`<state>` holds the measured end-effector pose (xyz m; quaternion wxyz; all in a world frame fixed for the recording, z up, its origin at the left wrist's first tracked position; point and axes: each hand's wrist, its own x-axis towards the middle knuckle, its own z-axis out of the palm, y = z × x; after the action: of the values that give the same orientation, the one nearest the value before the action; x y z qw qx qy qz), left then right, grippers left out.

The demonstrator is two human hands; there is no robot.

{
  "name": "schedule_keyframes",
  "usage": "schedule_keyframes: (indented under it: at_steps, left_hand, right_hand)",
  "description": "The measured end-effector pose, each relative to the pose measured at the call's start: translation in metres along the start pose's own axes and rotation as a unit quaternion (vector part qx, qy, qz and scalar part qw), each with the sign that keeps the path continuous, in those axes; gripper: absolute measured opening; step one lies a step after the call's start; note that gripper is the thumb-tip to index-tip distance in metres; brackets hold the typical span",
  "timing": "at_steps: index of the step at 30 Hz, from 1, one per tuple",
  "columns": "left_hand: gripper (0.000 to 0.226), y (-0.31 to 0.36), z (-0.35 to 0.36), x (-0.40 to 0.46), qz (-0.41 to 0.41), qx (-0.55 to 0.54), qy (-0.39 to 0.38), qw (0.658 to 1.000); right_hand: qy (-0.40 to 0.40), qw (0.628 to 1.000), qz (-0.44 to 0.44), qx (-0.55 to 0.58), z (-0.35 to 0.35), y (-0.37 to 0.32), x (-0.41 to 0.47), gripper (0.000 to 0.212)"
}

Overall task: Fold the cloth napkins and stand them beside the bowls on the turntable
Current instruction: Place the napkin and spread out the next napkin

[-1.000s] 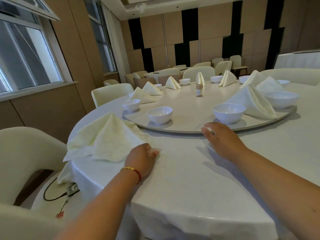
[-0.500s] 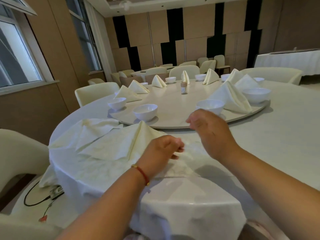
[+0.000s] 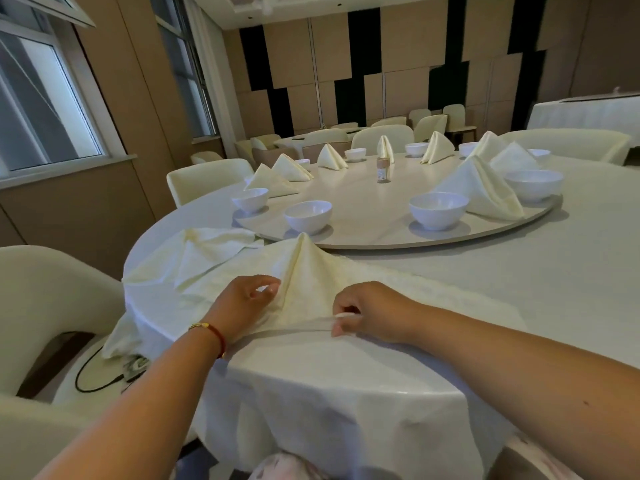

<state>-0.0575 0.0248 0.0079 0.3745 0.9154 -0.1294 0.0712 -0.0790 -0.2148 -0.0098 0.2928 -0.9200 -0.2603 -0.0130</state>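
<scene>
1. A cream cloth napkin [image 3: 304,271] lies on the round bench [image 3: 519,289], just in front of the turntable [image 3: 363,216], with a raised peak in its middle.
2. The left hand [image 3: 242,303] pinches a fold of this napkin at the foot of the peak, its fingers [image 3: 266,289] curled onto the cloth.
3. The right hand [image 3: 374,313] grips the napkin's near edge, fingers clenched round the hem and pulling it taut.
4. A second, loose napkin [image 3: 197,254] lies crumpled to the left, near the bench edge.
5. On the turntable, white bowls [image 3: 307,216] stand around the rim; several folded napkins [image 3: 481,188] already stand beside the farther bowls.
6. A small bottle [image 3: 382,169] stands near the turntable's centre.
7. Cream chairs [image 3: 207,178] ring the bench.
</scene>
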Motion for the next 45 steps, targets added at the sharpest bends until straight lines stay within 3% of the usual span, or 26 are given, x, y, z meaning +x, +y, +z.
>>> schedule_keyframes:
  at_steps: [5,10,12,15,18,21,26,29,33,35,39,42,45]
  left_hand:
    - [0.022,0.011,0.009,0.0,-0.001,-0.011,-0.084,0.996]
    - [0.02,0.017,0.017,0.002,-0.026,-0.061,-0.094,0.993]
    - [0.017,0.018,0.018,0.005,-0.012,-0.034,-0.085,0.996]
    - [0.01,0.019,0.022,0.007,0.0,0.001,-0.08,0.997]
    - [0.017,0.021,0.029,0.012,-0.009,0.014,-0.069,0.997]
    - [0.033,0.031,0.038,0.018,-0.015,0.001,-0.065,0.998]
    - [0.047,0.052,0.061,0.032,-0.018,0.004,-0.031,0.999]
    - [0.042,0.057,0.069,0.038,0.026,0.035,-0.036,0.998]
    - [0.021,0.055,0.069,0.04,0.087,0.096,-0.134,0.983]
    - [0.015,0.054,0.065,0.042,0.068,0.086,-0.142,0.984]
    - [0.04,0.05,0.049,0.042,-0.002,-0.002,-0.103,0.995]
    - [0.036,0.043,0.028,0.044,-0.014,-0.014,-0.055,0.998]
    - [0.028,0.037,-0.001,0.051,-0.055,-0.068,-0.053,0.995]
  right_hand:
    - [-0.014,0.998,0.036,-0.039,-0.05,0.028,-0.034,0.031]
    - [-0.026,0.982,0.118,-0.142,-0.103,0.053,-0.066,0.018]
    - [-0.021,0.981,0.106,-0.164,-0.104,0.048,-0.071,0.021]
    - [-0.017,0.994,0.02,-0.111,-0.075,0.025,-0.067,0.045]
    - [-0.018,0.997,-0.026,-0.069,-0.036,0.0,-0.055,0.054]
    - [-0.001,0.997,-0.038,-0.061,-0.015,-0.013,-0.039,0.047]
    - [0.008,0.998,-0.059,-0.017,-0.004,-0.012,-0.028,0.015]
    - [0.006,0.998,-0.059,-0.011,-0.003,-0.01,-0.031,0.025]
    - [0.002,0.999,-0.028,-0.016,0.0,-0.012,-0.026,0.037]
    - [-0.007,1.0,-0.015,-0.015,0.001,-0.013,-0.023,0.03]
    - [-0.011,1.0,0.001,0.011,0.002,-0.015,-0.02,0.018]
    - [-0.008,0.999,0.022,0.037,-0.003,-0.015,-0.021,0.019]
    - [0.042,0.985,0.081,0.146,-0.02,-0.016,-0.021,0.013]
